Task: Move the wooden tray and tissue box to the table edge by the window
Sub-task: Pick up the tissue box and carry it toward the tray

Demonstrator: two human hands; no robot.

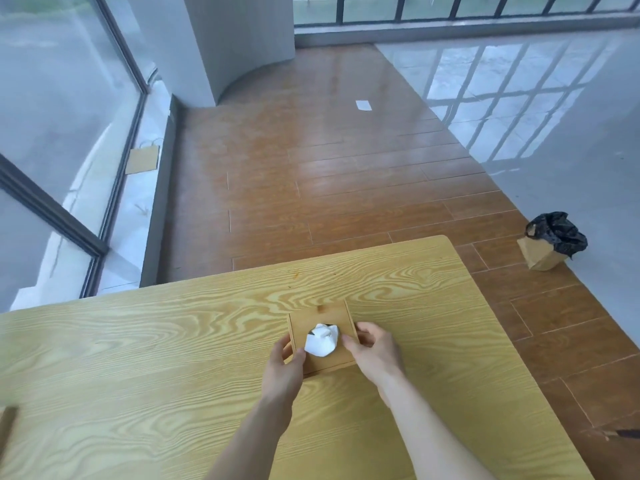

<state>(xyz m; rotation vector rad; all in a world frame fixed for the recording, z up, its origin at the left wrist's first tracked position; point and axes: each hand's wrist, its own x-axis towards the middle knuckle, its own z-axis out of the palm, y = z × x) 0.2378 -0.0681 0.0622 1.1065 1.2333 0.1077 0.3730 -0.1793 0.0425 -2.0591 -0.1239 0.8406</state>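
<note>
Head view: wooden tissue box [332,311] sat on the desk [138,358] right of centre, a white tissue [321,341] poking from its top; left hand [282,370] and right hand [375,351] had fingers wrapped on its opposite side walls. Looked rigid, light, smooth-sided, so a two-sided squeeze low on the walls suited it, clear of the tissue. Window [52,133] lay far-left; only a dark wooden edge [7,427] showed at the desk's left, possibly the tray.

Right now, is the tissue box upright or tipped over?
Upright: the tissue box sits flat on the table, white tissue poking from its top opening.
</note>
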